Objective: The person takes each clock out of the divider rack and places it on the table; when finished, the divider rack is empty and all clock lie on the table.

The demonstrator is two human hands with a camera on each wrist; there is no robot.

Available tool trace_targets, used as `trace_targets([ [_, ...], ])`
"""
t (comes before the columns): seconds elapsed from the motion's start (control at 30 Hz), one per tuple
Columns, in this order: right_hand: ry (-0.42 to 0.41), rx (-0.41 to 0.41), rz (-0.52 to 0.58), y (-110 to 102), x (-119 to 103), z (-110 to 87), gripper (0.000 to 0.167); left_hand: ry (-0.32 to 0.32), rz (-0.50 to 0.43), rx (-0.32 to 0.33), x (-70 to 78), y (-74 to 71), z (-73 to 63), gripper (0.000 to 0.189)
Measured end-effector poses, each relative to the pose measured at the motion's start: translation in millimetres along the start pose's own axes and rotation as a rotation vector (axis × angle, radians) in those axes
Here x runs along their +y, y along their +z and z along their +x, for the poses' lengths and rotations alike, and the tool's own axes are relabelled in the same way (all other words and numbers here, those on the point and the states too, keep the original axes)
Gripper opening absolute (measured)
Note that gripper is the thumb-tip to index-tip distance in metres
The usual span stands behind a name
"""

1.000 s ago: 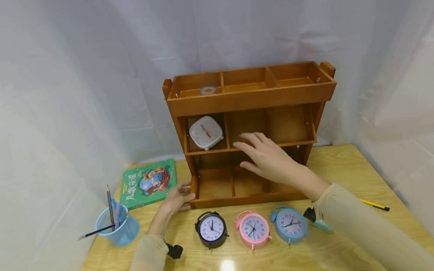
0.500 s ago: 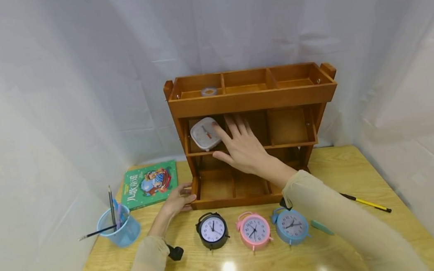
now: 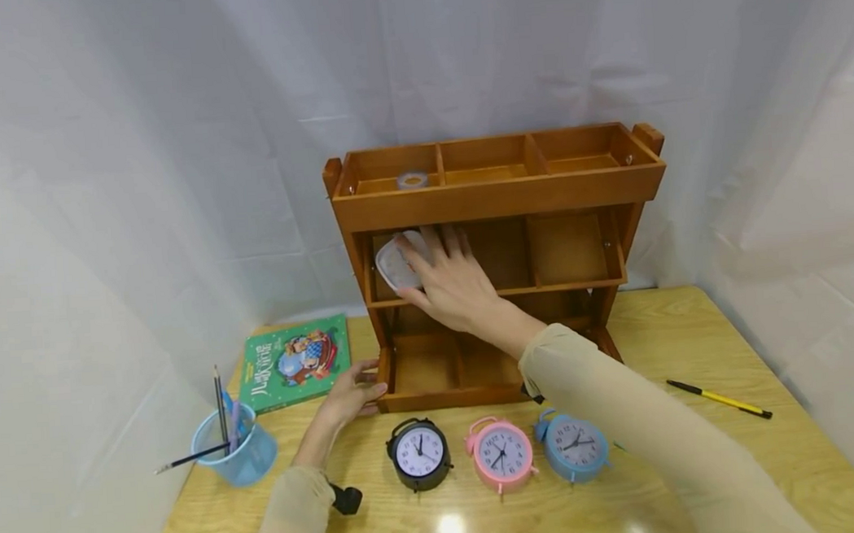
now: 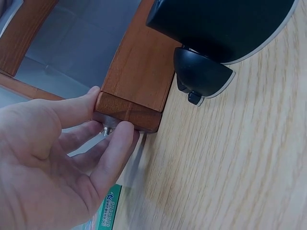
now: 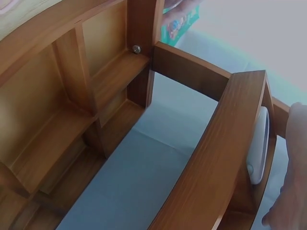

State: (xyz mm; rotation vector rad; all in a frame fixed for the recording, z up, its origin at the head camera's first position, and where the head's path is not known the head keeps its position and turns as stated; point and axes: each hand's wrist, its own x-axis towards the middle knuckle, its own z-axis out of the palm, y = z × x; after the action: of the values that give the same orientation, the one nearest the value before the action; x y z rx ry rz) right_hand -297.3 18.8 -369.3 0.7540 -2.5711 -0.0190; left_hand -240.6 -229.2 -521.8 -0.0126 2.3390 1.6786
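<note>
A brown wooden rack (image 3: 499, 198) with three tiers of compartments stands on the table. My left hand (image 3: 348, 393) grips its lower left corner; in the left wrist view, thumb and fingers pinch the wooden end (image 4: 134, 103). A white square clock (image 3: 392, 264) leans in the left compartment of the middle tier. My right hand (image 3: 458, 289) lies over its right side, fingers extended and partly hiding its face. Whether the fingers touch it I cannot tell. From the right wrist, the clock (image 5: 259, 146) shows edge-on, with a gap between it and the visible hand (image 5: 292, 177).
Black (image 3: 420, 454), pink (image 3: 503, 456) and blue (image 3: 576, 446) alarm clocks stand before the rack. A tape roll (image 3: 412, 181) sits in the top tier. Left are a green book (image 3: 293, 364) and a blue pencil cup (image 3: 244, 457). A yellow-black pen (image 3: 719, 399) lies right.
My right hand has moved left from before the middle compartment to the white clock, now covering part of it. My left hand keeps its grip on the rack's corner.
</note>
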Motion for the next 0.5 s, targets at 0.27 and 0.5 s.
trace_targets([
  [0.27, 0.019, -0.022, -0.019, 6.0, -11.4, 12.3, 0.077, -0.001, -0.008, 0.002, 2.0, 2.8, -2.7, 0.058],
  [0.5, 0.047, 0.018, -0.058, 6.4, -20.5, 17.6, 0.076, 0.011, -0.01, 0.006, 3.0, 3.6, -5.2, 0.057],
])
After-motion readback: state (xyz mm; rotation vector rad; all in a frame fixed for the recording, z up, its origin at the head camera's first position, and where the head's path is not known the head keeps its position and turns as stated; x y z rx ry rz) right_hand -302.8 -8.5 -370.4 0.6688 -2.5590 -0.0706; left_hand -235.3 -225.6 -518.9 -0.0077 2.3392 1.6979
